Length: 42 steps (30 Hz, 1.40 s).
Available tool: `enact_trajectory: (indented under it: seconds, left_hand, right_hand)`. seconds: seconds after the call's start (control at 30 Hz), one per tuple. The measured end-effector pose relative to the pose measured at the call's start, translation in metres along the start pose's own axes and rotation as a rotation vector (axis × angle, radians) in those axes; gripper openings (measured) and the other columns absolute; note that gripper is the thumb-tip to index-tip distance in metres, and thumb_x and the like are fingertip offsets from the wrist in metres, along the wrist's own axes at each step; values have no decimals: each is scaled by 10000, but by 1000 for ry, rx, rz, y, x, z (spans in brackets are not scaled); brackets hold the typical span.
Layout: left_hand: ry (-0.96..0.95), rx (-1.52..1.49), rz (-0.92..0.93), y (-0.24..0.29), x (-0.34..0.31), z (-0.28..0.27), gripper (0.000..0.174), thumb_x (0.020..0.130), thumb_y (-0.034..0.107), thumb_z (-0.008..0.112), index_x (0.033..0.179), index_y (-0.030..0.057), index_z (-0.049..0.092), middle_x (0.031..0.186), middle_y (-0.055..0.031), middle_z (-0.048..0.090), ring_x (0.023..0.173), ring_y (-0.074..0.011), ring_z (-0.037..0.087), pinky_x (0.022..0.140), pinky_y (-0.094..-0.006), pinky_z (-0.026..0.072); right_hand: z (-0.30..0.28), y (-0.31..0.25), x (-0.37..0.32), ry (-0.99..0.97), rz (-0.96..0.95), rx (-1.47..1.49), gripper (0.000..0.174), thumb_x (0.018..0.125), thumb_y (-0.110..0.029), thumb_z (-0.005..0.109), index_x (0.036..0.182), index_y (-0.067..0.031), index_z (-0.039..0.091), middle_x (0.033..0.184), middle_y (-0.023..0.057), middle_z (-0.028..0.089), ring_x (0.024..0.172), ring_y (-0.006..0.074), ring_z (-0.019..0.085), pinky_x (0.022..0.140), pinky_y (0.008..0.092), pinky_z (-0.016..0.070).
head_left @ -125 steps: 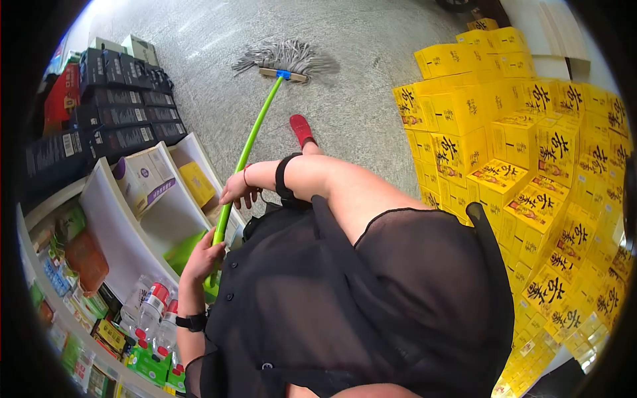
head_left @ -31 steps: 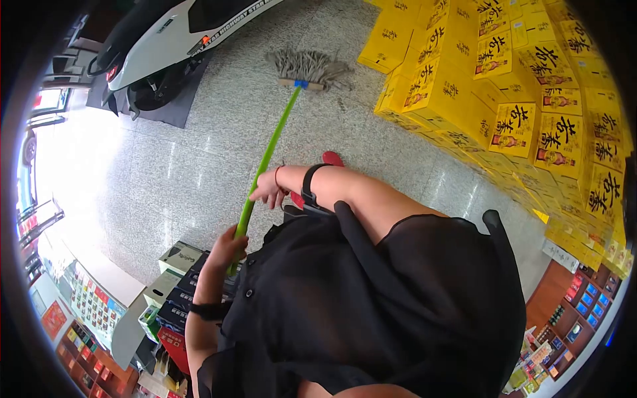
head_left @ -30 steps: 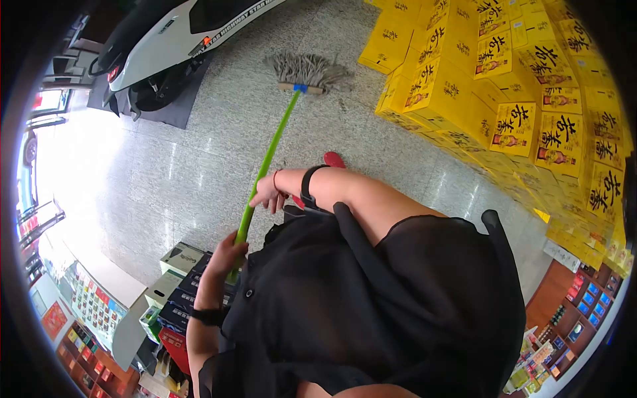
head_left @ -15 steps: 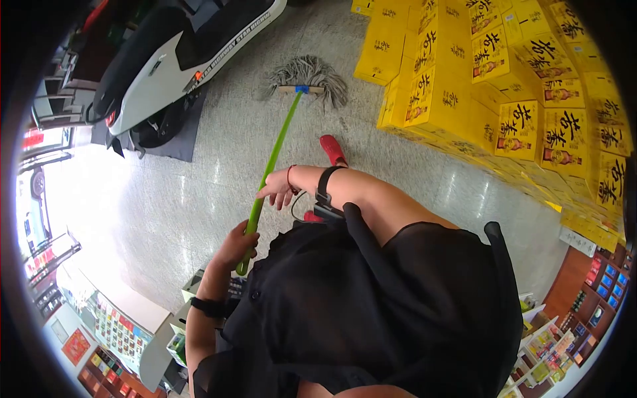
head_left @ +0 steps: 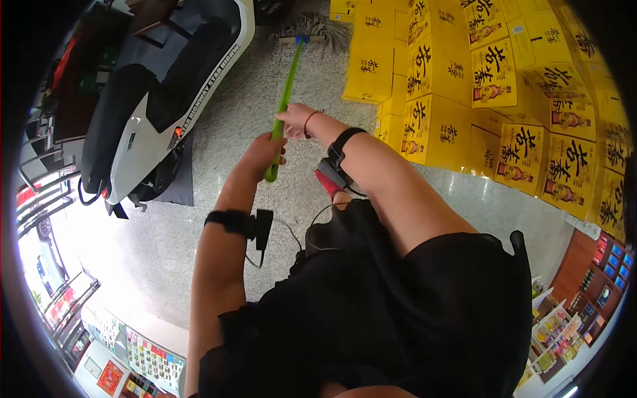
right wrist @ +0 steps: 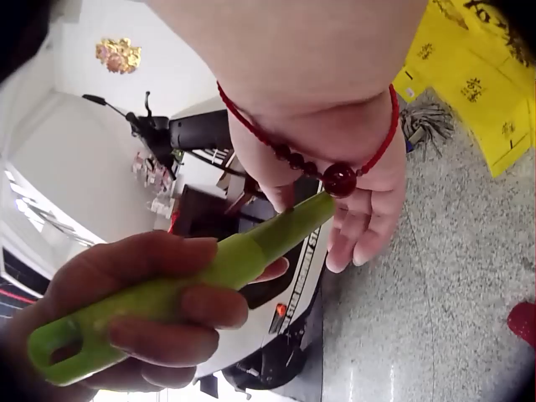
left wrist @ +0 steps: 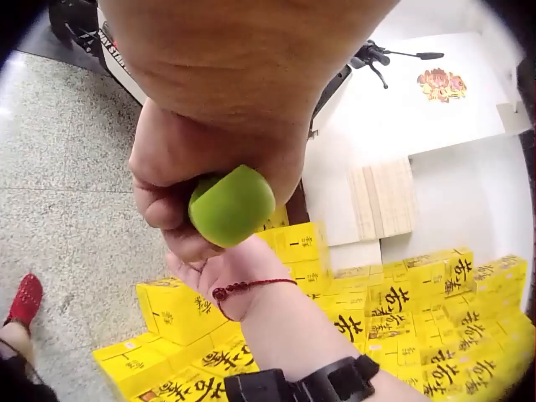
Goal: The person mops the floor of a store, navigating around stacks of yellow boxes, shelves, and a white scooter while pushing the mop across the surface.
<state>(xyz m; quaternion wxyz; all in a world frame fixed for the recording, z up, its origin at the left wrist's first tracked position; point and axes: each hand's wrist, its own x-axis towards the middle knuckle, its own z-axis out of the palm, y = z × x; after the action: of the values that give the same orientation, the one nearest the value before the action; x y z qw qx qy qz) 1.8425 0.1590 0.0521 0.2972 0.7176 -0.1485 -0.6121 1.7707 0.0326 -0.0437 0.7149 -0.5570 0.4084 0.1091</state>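
A mop with a bright green handle (head_left: 290,76) stretches away from me, its grey string head (head_left: 325,30) on the speckled floor at the top of the head view. My left hand (head_left: 264,156) grips the handle near its butt end, fingers wrapped round it. The rounded green end (left wrist: 233,205) pokes out of that fist in the left wrist view. Farther up the handle is my right hand (head_left: 300,121), wearing a red beaded bracelet (right wrist: 339,178). The handle passes between its thumb and fingers; the other fingers (right wrist: 362,230) hang loosely.
A white and black scooter (head_left: 142,136) stands on a dark mat to the left, its wheel (head_left: 272,10) near the mop head. Stacked yellow boxes (head_left: 451,132) line the right side. A red shoe (head_left: 328,186) shows below my right forearm.
Over four seconds the view has turned from shelves to the scooter. In the last half second both arms have stretched forward, pushing the mop farther away between scooter and boxes.
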Motion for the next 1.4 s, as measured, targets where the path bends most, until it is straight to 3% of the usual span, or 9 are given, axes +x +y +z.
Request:
enact_trajectory:
  seconds: [0.13,0.3,0.43,0.57,0.9,0.97,1.03,1.2,1.4]
  left_hand:
    - [-21,-17,-18,24,15,1,293,805,198,535,989,-24,483,802,-106,529,570,-176,533,531,-299,469]
    - [-16,-9,-40,-15,-3,-9,277,802,203,527,984,-1,477,780,-87,511,561,-171,521,514,-291,465]
    - [23,23,-89,-76,-49,-31,226,797,174,517,963,26,474,739,-59,500,547,-154,501,492,-280,460]
    - [40,-69,-153,-137,-129,-55,195,794,131,507,955,30,468,715,-40,483,543,-130,481,473,-268,445]
    - [-1,56,-123,-240,-271,-97,220,796,139,526,968,23,451,679,-13,457,537,-103,466,472,-247,418]
    - [-55,-109,-127,-244,-269,-102,218,786,132,525,960,23,455,680,-15,462,524,-105,467,468,-249,418]
    - [-59,-91,-138,-234,-257,-103,197,788,130,526,938,24,457,681,-19,465,523,-109,473,467,-251,423]
    - [-78,-184,-109,-198,-194,-103,174,794,133,527,916,29,459,687,-32,473,521,-119,482,465,-258,436]
    - [-49,-168,-67,-79,-71,-88,191,800,149,532,922,18,467,697,-50,490,524,-134,491,468,-263,446]
  right_hand:
    - [-16,-18,3,39,21,-11,337,848,-316,533,940,7,506,716,110,569,523,205,597,399,328,480]
    - [15,-6,-12,-14,70,33,302,843,-285,548,1005,-40,482,719,104,564,511,207,588,383,326,465]
    - [76,19,-32,-144,105,-102,508,851,-306,512,1251,-95,283,786,94,564,570,203,603,444,328,485]
    - [136,38,-76,-412,129,-222,482,874,-319,460,1243,-57,293,960,190,585,606,271,624,471,359,507]
    - [256,53,-108,-927,257,-391,631,887,-377,433,1346,-48,152,1167,229,491,819,337,617,654,419,508]
    - [274,69,-96,-903,283,-385,625,882,-374,444,1345,-59,168,1121,211,514,793,325,623,638,407,512]
    - [275,68,-94,-707,198,-382,509,869,-397,433,1256,-76,355,1035,133,568,776,278,634,562,384,503]
    - [224,55,-70,-480,88,-190,716,833,-268,524,1385,-109,96,1023,159,552,610,249,635,505,365,523]
    - [114,1,-3,-132,30,-62,685,837,-250,517,1383,-118,125,1029,164,559,568,217,623,436,316,500]
